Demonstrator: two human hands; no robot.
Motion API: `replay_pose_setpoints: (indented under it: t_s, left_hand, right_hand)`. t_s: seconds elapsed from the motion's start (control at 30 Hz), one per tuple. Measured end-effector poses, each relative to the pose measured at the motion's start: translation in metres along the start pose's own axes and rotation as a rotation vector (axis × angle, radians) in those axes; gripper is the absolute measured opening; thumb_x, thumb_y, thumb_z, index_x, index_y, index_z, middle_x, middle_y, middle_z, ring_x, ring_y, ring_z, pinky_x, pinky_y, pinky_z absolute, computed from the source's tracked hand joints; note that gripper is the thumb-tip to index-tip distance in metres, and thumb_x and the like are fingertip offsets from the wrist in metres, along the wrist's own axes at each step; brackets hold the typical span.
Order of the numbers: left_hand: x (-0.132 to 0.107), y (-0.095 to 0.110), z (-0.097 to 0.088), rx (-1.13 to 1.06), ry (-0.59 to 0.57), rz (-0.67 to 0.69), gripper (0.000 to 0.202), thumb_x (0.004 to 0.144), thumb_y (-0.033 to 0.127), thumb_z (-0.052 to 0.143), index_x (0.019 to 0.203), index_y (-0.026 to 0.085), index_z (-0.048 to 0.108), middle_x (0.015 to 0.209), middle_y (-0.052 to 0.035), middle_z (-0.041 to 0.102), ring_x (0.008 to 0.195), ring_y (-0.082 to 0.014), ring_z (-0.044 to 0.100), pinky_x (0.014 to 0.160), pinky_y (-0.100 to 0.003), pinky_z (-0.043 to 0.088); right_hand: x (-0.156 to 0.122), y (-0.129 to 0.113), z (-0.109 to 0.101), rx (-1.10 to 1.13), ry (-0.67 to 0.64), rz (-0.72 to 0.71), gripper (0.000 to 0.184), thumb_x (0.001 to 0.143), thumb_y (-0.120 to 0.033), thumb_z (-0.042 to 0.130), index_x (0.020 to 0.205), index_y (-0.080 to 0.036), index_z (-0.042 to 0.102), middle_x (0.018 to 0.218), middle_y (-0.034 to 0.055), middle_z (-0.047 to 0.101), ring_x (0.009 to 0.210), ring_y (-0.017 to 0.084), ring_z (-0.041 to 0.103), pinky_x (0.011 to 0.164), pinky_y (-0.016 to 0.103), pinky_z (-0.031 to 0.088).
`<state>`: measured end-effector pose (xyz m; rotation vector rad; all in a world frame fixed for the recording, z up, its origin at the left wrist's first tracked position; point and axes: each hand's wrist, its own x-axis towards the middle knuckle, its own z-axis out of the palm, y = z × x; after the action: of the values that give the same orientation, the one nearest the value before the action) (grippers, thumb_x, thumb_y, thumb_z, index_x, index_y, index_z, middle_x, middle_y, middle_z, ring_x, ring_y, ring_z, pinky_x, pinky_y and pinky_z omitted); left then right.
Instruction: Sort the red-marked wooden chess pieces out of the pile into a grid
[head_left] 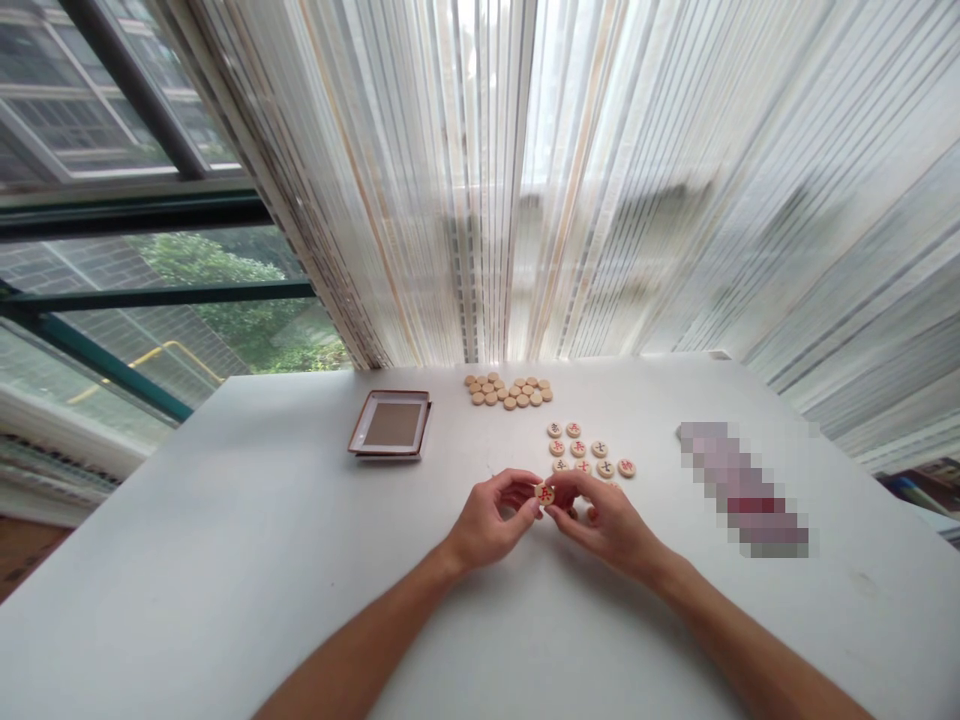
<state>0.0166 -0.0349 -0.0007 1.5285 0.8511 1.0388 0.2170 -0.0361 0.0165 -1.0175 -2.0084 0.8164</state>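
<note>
Between my two hands, just above the white table [225,560], is a round wooden Chinese chess piece [545,494] with a red character facing me. My left hand [495,518] pinches its left edge with thumb and fingers. On the other edge, my right hand [600,520] grips with thumb and forefinger, its other fingers curled. Several face-up chess pieces [577,449], marked in red or dark characters, lie in loose rows right behind my hands. Some of them are partly hidden by my right hand. Farther back sits a cluster of blank-side-up pieces [510,392].
A shallow square box [390,425] with a brown inside rests at the back left of the table. To the right lies a long pinkish object [742,490], blurred by pixelation. Striped sheer curtains [480,200] hang behind the far edge, beside a window at left.
</note>
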Motion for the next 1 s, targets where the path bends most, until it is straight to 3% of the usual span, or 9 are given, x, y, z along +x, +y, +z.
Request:
replay_pose_setpoints:
  t_s: [0.27, 0.5, 1.0]
  left_hand:
    - [0.000, -0.001, 0.001, 0.060, 0.009, 0.003, 0.030, 0.088, 0.032, 0.066, 0.114, 0.016, 0.062, 0.102, -0.0100, 0.071, 0.089, -0.0198, 0.069, 0.083, -0.033, 0.056]
    - [-0.002, 0.003, 0.003, 0.088, 0.001, 0.012, 0.030, 0.088, 0.033, 0.066, 0.113, 0.016, 0.064, 0.100, -0.0090, 0.072, 0.088, -0.0191, 0.069, 0.083, -0.033, 0.056]
    - [-0.003, 0.009, 0.004, 0.133, -0.033, 0.019, 0.027, 0.088, 0.033, 0.067, 0.111, 0.019, 0.069, 0.099, -0.0077, 0.076, 0.088, -0.0198, 0.072, 0.079, -0.030, 0.057]
  right_hand:
    - [-0.002, -0.003, -0.002, 0.018, -0.007, -0.006, 0.017, 0.092, -0.025, 0.056, 0.109, -0.022, 0.058, 0.083, 0.0024, 0.065, 0.071, 0.014, 0.061, 0.051, 0.020, 0.045]
    - [-0.001, -0.003, -0.002, 0.009, -0.020, 0.028, 0.011, 0.096, -0.029, 0.051, 0.100, -0.022, 0.058, 0.077, 0.0010, 0.064, 0.066, 0.013, 0.059, 0.049, 0.020, 0.043]
    - [-0.002, 0.001, 0.000, -0.044, 0.058, 0.075, 0.017, 0.093, -0.037, 0.058, 0.087, -0.022, 0.054, 0.070, -0.0002, 0.063, 0.061, 0.013, 0.060, 0.043, 0.019, 0.041]
